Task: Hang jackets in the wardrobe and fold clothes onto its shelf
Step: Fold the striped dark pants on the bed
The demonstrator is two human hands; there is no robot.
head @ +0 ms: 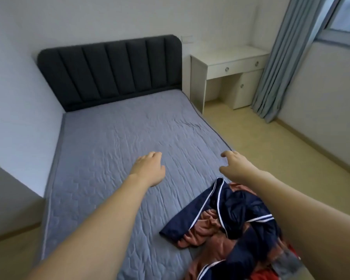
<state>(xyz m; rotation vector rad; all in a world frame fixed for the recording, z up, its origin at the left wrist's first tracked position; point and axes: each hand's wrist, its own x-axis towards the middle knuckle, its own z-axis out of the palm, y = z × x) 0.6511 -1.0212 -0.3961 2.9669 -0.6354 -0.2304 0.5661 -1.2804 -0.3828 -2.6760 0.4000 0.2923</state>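
Both hands, left hand (148,168) and right hand (233,164), reach forward empty, fingers loosely spread, above the bed (109,150).

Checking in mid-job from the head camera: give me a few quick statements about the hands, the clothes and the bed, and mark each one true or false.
1. Both hands are empty. True: the left hand and right hand reach out over the bed and hold nothing.
2. The clothes pile lies at the head of the bed by the headboard. False: the clothes pile lies at the near end, under the right forearm, far from the headboard.
3. A navy jacket with white trim lies on top of the pile. True: the navy jacket covers a rust-coloured garment.
4. A jacket hangs on the curtain. False: nothing hangs on the curtain.
5. The wardrobe is open in view. False: no wardrobe shows; only a white desk.
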